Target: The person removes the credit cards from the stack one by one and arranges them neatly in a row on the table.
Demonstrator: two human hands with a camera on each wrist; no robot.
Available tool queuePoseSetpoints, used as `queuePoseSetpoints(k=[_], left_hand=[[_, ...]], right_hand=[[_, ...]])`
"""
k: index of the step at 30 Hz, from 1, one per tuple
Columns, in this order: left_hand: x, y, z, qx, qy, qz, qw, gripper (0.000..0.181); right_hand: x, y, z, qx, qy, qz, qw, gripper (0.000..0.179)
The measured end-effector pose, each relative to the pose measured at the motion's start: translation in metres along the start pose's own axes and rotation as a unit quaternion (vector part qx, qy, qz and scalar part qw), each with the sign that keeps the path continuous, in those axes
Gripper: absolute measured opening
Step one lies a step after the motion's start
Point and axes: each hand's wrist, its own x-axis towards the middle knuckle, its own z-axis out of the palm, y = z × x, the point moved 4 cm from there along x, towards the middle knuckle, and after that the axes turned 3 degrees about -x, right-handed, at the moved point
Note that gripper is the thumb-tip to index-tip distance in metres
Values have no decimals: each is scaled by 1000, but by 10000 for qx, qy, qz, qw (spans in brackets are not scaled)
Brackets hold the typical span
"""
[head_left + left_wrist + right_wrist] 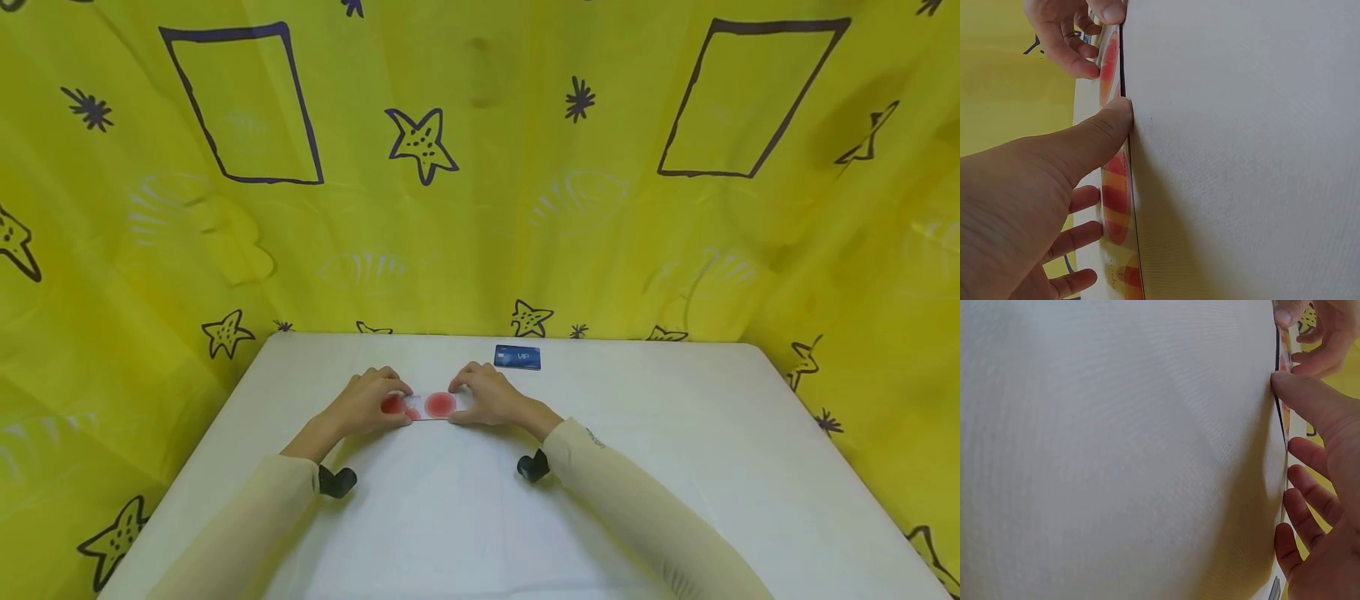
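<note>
A thin, flat card printed with red circles (440, 406) lies low over the white table, lengthwise between the two hands. My left hand (367, 402) grips its left part, thumb at the near edge and fingers along the far edge. At the other end, my right hand (487, 398) holds the card the same way, with its thumb on the near edge. From the left wrist view, the card (1116, 200) appears nearly edge-on, its dark rim close to the tabletop. The left palm and fingers hide part of the print in the head view.
A blue card marked VIP (517, 357) lies on the white table (637, 500), just beyond the right hand. Behind the table hangs a yellow curtain (480, 208) with star drawings. A dark device sits under each wrist.
</note>
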Motion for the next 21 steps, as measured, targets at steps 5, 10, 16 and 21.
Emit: queuePoseSetpoints(k=[5,10,16,21], left_hand=[[0,0,1,44,-31,-26,10000,41],[0,0,1,54,-58,-16,10000,42],[-1,0,0,7,-66,-12,10000,42],[0,0,0,2,-99,-42,9999,42]], right_hand=[[-1,1,0,21,-23,-20,10000,42],[-1,1,-1,-6,-23,-17,10000,42],[-1,-1,-1,-12,-7,-18,10000,41],[-1,-1,-1,-2,-11,-52,10000,41]])
